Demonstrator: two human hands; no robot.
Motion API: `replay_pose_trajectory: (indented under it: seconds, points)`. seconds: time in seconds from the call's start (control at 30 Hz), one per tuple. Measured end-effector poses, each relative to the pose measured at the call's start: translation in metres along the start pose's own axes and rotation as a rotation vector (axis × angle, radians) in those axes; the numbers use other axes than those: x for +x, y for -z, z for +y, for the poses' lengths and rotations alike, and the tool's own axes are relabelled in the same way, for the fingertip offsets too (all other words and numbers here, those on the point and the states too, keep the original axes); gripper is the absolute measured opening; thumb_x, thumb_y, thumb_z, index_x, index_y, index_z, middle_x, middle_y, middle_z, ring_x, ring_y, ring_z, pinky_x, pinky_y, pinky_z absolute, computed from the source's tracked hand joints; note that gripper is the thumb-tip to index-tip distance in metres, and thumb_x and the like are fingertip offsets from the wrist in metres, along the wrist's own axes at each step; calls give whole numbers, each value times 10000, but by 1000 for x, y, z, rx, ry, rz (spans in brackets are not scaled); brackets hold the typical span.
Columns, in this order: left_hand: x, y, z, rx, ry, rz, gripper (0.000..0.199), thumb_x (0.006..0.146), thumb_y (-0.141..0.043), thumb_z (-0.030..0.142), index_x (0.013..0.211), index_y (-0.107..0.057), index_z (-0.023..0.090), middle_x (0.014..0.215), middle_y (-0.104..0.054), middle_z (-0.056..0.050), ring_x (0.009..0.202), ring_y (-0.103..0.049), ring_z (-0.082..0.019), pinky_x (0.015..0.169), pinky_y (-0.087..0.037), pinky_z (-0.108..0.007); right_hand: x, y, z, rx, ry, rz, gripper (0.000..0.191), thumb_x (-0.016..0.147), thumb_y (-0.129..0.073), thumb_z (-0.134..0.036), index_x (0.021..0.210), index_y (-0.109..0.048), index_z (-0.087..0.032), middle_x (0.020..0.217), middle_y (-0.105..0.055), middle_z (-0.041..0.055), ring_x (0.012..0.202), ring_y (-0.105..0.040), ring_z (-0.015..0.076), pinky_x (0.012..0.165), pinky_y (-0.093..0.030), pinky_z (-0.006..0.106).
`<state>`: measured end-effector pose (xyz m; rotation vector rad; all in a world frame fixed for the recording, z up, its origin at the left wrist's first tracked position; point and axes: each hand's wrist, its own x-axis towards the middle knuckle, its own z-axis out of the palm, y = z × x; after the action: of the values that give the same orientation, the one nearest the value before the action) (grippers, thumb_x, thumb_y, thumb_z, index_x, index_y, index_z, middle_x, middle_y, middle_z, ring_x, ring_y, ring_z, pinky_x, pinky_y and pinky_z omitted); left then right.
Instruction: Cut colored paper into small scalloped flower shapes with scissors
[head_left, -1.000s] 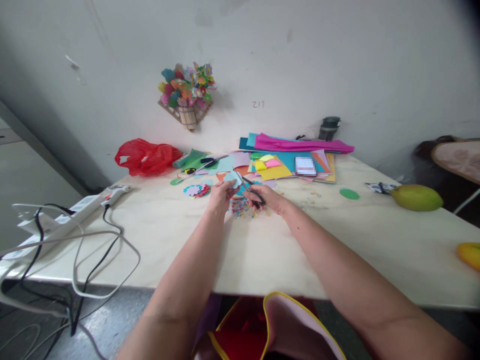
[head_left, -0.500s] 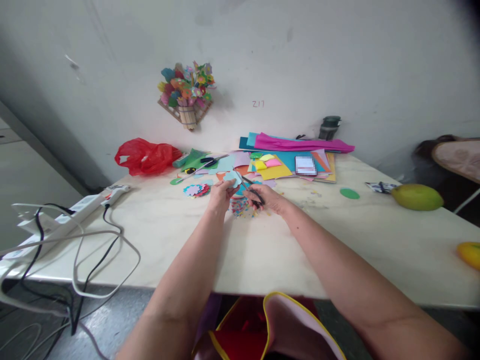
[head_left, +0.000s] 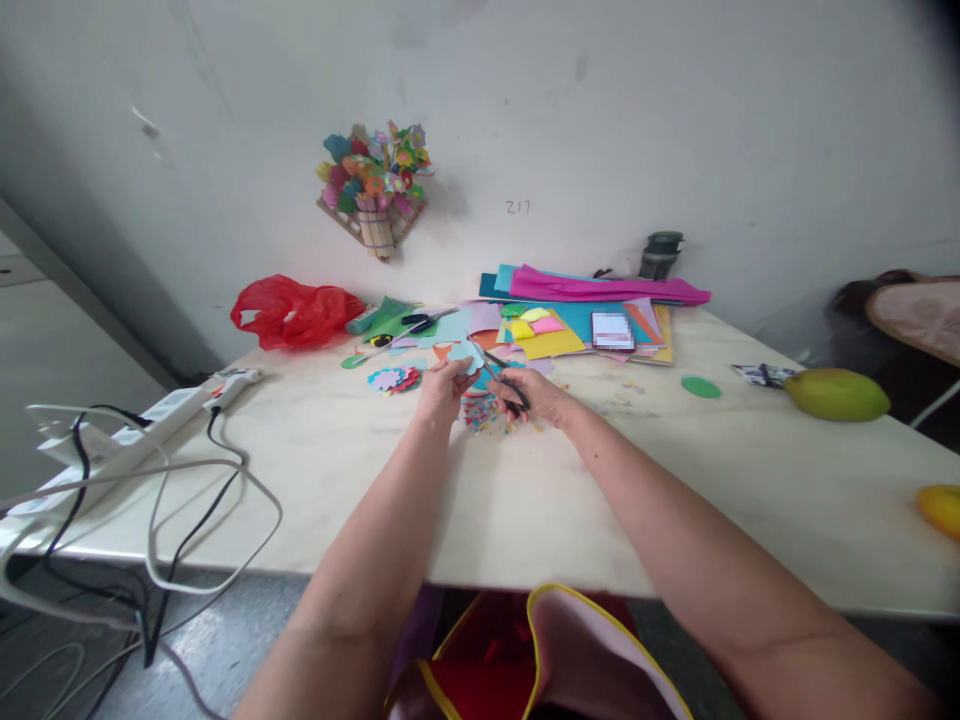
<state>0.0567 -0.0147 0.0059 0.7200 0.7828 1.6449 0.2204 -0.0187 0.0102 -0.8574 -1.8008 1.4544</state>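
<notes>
My left hand is closed on a light blue paper piece with a scalloped edge. My right hand grips black-handled scissors, whose blades point up and left to the edge of that paper. Beneath both hands lies a heap of small coloured paper scraps. Left of my left hand sits a stack of scalloped paper shapes in blue, pink and red. A second pair of scissors lies behind, on green paper.
Coloured paper sheets, a phone and a folded magenta sheet lie toward the wall. A red plastic bag is at back left. Power strips with loose cables line the left edge. A green mango lies right, near a green paper oval.
Both hands stay in nearly the same place, with the scissors still at the light blue paper's edge. The whole view shifts very slightly.
</notes>
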Motion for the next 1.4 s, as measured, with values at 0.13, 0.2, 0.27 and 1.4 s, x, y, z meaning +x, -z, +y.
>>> replay_pose_trajectory:
  seconds: [0.13, 0.2, 0.27, 1.4]
  points:
    - [0, 0, 0, 0, 2, -4, 186, 556, -739, 124, 707, -631, 123, 694, -682, -23, 655, -663, -145, 771, -549, -310, -1, 0, 0, -4, 5, -2, 329, 714, -708, -427, 758, -522, -159, 561, -576, -19, 405, -530, 80, 288, -313, 156]
    - [0, 0, -1, 3, 1, -3, 182, 565, -733, 118, 718, -635, 124, 711, -687, -26, 659, -666, -146, 768, -549, -309, -2, 0, 0, -7, 1, -2, 335, 705, -710, -432, 764, -525, -159, 556, -574, -22, 401, -529, 80, 286, -310, 154]
    - [0, 0, -1, 12, 1, 0, 175, 575, -727, 115, 723, -635, 126, 719, -689, -28, 660, -668, -147, 760, -549, -306, -2, -1, 0, -11, -6, -2, 333, 705, -706, -433, 768, -529, -158, 552, -575, -23, 397, -530, 81, 285, -311, 155]
    - [2, 8, 13, 161, 83, -14, 131, 569, -710, 80, 653, -613, 107, 626, -637, -32, 591, -625, -133, 714, -571, -326, -6, 5, -4, -95, -32, -95, 329, 774, -667, -443, 737, -501, -162, 588, -617, 0, 425, -552, 80, 311, -333, 159]
